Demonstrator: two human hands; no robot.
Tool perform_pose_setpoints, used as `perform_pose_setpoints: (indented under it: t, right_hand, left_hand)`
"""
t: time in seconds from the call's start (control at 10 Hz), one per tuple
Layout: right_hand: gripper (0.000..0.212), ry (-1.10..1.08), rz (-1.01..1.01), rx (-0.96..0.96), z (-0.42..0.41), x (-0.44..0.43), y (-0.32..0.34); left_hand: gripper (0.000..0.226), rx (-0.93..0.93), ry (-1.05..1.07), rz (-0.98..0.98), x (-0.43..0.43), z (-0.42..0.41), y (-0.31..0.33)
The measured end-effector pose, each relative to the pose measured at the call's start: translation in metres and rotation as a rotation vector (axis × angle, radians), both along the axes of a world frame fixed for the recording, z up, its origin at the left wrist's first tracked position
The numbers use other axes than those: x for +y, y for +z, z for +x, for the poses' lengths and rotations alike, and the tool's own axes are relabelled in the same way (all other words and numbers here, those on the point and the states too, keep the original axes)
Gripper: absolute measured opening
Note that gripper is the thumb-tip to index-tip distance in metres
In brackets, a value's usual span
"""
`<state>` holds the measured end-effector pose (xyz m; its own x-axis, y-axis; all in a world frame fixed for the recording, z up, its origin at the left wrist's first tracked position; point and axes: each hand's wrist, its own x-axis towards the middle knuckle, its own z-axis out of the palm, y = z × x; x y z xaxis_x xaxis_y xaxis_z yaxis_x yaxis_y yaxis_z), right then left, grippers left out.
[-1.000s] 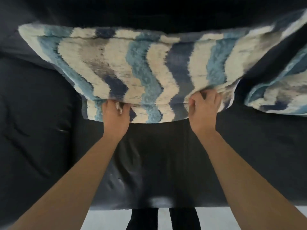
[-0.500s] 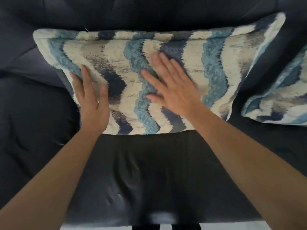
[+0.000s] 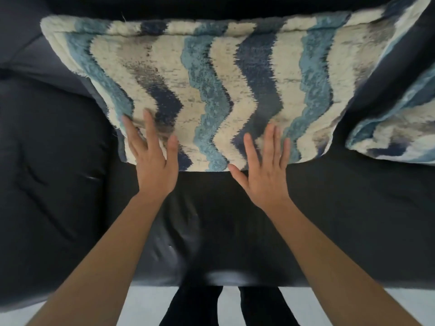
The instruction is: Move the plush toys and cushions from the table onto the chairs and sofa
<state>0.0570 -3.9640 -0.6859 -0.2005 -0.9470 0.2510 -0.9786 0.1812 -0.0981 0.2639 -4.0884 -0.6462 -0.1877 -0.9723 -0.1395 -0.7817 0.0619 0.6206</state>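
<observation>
A large cushion (image 3: pixel 211 85) with wavy cream, teal and navy stripes leans against the backrest of a dark sofa (image 3: pixel 58 161). My left hand (image 3: pixel 153 161) lies flat with fingers spread on the cushion's lower left part. My right hand (image 3: pixel 266 168) is also spread, its fingers over the cushion's lower edge right of centre. Neither hand grips anything. A second cushion (image 3: pixel 395 128) of the same pattern rests at the right edge, partly cut off by the frame.
The dark sofa seat (image 3: pixel 223 220) stretches in front of the cushions, its front edge near the bottom. Below it lies pale floor (image 3: pixel 146 304), and the person's dark legs (image 3: pixel 235 307) stand close to the sofa.
Both hands let go of the cushion's lower edge and opened flat on its face. The cushion settled back against the backrest. Since half a second ago the right hand has slid down to the lower edge.
</observation>
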Motion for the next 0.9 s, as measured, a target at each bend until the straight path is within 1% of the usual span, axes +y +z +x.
perform_pose_setpoints:
  t: [0.1, 0.2, 0.3, 0.4, 0.5, 0.6, 0.7, 0.8, 0.9]
  right_hand:
    - [0.076, 0.007, -0.022, -0.031, 0.02, 0.003, -0.017]
    - [0.08, 0.084, -0.064, -0.04, 0.03, -0.012, -0.032]
    - [0.088, 0.138, -0.035, 0.087, 0.001, -0.021, -0.048]
    - [0.092, 0.11, -0.023, 0.232, -0.058, -0.014, -0.056]
    - [0.107, -0.185, 0.014, 0.199, -0.103, 0.012, -0.058]
    - [0.113, -0.519, 0.135, -0.161, -0.108, 0.04, -0.061]
    - [0.108, -0.522, 0.275, -0.353, -0.096, 0.052, -0.053]
    - [0.102, -0.52, 0.358, -0.453, -0.082, 0.049, -0.019]
    - [0.091, -0.41, 0.427, -0.598, -0.077, 0.04, 0.045]
  left_hand:
    - [0.07, -0.059, -0.044, -0.074, 0.024, -0.003, -0.02]
    - [0.075, -0.175, -0.031, -0.048, 0.044, -0.009, -0.045]
    - [0.078, -0.243, 0.015, 0.036, 0.054, -0.012, -0.069]
    - [0.084, -0.176, 0.074, 0.055, 0.043, -0.015, -0.082]
    - [0.096, -0.117, 0.134, 0.05, 0.02, -0.017, -0.085]
    - [0.098, -0.12, 0.135, 0.083, 0.011, -0.021, -0.084]
    - [0.089, -0.179, 0.112, 0.16, 0.015, -0.017, -0.07]
    - [0.079, -0.232, 0.028, 0.296, 0.016, -0.004, -0.034]
    - [0.068, -0.228, -0.07, 0.322, 0.013, -0.003, 0.023]
